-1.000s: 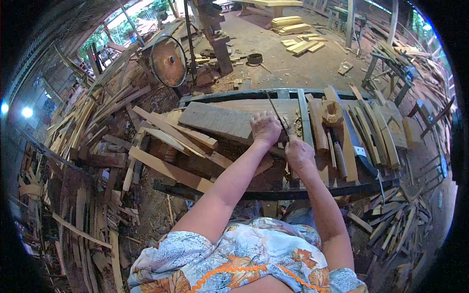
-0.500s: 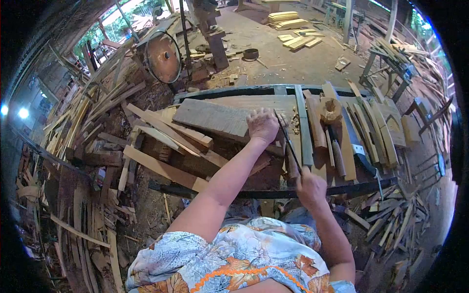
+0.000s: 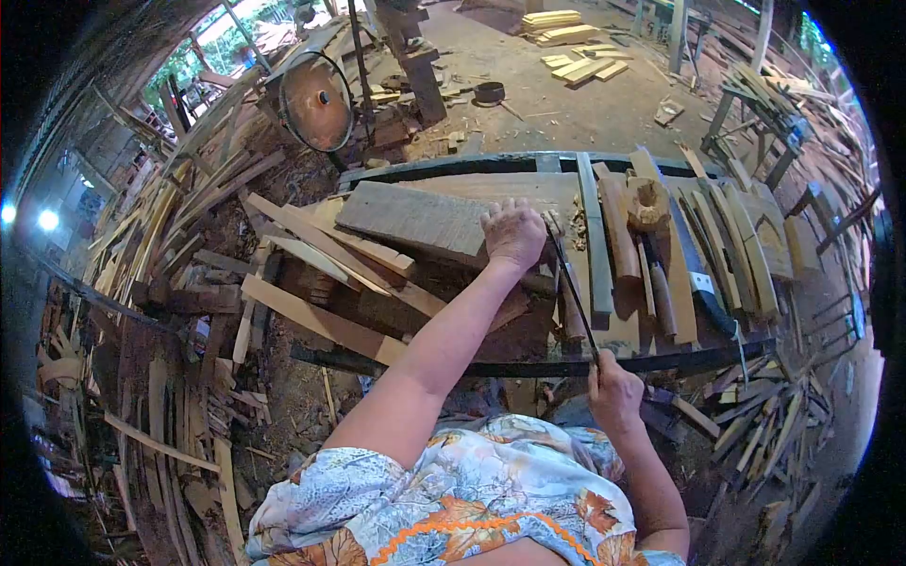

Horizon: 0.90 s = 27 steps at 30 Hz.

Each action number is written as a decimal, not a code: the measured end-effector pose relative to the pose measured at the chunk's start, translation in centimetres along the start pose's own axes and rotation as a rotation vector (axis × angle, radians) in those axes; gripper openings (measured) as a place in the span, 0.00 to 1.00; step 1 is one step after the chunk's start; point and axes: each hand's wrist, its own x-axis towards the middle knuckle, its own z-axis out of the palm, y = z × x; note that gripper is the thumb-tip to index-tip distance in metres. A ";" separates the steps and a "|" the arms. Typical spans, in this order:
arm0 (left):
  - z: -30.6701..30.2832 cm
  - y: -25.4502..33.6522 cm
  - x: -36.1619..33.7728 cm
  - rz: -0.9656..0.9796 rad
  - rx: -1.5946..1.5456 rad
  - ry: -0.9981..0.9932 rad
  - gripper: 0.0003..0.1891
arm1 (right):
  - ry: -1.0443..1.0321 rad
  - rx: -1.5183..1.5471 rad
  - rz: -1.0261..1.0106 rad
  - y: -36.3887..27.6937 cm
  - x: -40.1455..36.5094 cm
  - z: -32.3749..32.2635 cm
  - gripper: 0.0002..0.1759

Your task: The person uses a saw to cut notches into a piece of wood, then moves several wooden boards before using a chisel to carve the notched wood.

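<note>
My left hand (image 3: 515, 233) is closed at the right end of a wide, weathered board (image 3: 415, 219), its fingers curled. What lies under the fingers is hidden. My right hand (image 3: 618, 389) grips the near end of a long, thin, dark blade-like tool (image 3: 573, 283). The tool slants away from me, and its far end reaches close beside my left hand. Whether it is a file or a knife I cannot make out. A round wooden piece (image 3: 569, 316) lies just under the tool. To its right runs a long grey bar (image 3: 595, 241) across the bench.
On the bench's right side lie a hollowed wooden block (image 3: 646, 205), a saw with a black handle (image 3: 713, 307) and several wood strips (image 3: 746, 245). Planks (image 3: 321, 321) lean at left. Scrap piles flank the bench (image 3: 453, 366); a large round metal disc (image 3: 316, 102) stands behind.
My right hand has drawn back toward my body and slightly right, with the tool. My left hand stays at the board's end. The whole view has shifted slightly.
</note>
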 end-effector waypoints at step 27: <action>0.5 -0.1 -0.2 0.011 -0.009 0.061 0.12 | 0.086 -0.120 -0.075 -0.8 6.3 2.0 0.09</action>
